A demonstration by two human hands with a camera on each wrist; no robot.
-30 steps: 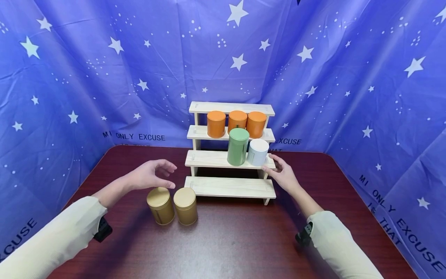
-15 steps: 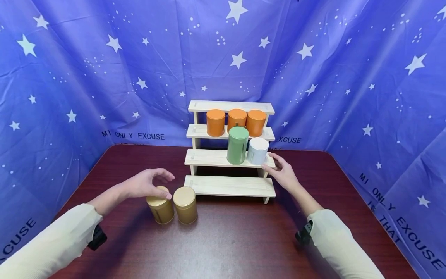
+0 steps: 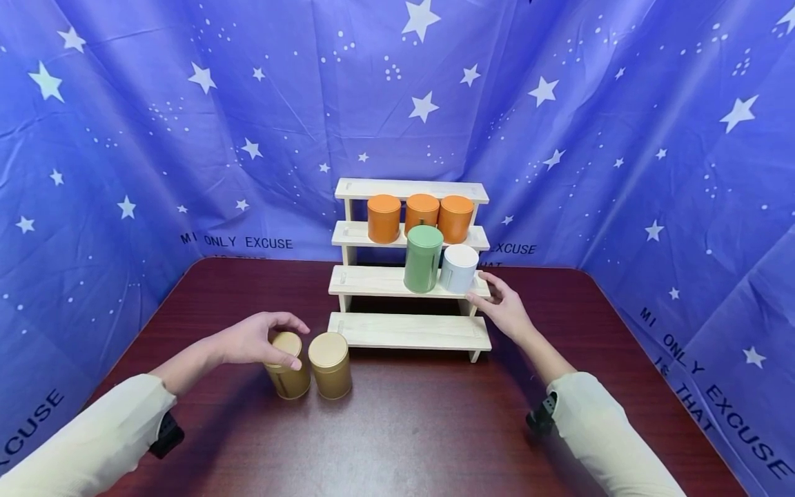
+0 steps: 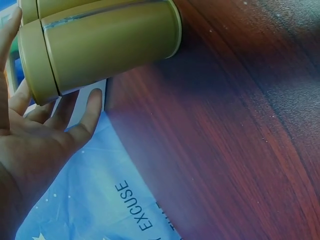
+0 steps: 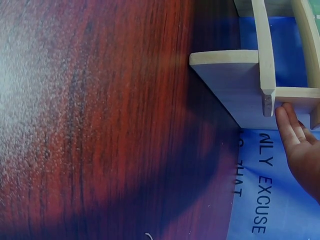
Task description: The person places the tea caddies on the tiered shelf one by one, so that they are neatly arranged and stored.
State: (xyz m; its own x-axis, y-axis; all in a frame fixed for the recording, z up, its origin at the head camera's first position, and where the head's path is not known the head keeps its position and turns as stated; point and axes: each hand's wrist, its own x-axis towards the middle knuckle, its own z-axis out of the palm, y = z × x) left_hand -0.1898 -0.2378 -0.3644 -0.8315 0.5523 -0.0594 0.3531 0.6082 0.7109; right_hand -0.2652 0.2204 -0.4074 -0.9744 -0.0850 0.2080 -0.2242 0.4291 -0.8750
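In the head view my left hand [image 3: 251,339] curves around the top of the left gold tin [image 3: 292,383], fingers and thumb spread. The left wrist view shows the gold tin [image 4: 112,47] with gaps between it and some of the fingers; full contact cannot be told. A second gold tin [image 3: 331,369] stands upright just to its right. My right hand [image 3: 508,312] touches the right end of a stepped wooden shelf [image 3: 366,281], beside a white tin [image 3: 459,270]. In the right wrist view, straight fingers [image 5: 286,125] rest against the wooden side.
A tall green tin [image 3: 422,261] stands left of the white one on the second step. Three orange tins, one at the left [image 3: 384,222], stand on the step above. The shelf sits on a dark red wooden table [image 3: 404,428], before a blue starry curtain [image 3: 279,103].
My left hand has come down from above the left gold tin to around its lid. The right hand stays at the shelf's end, and the tins have not moved.
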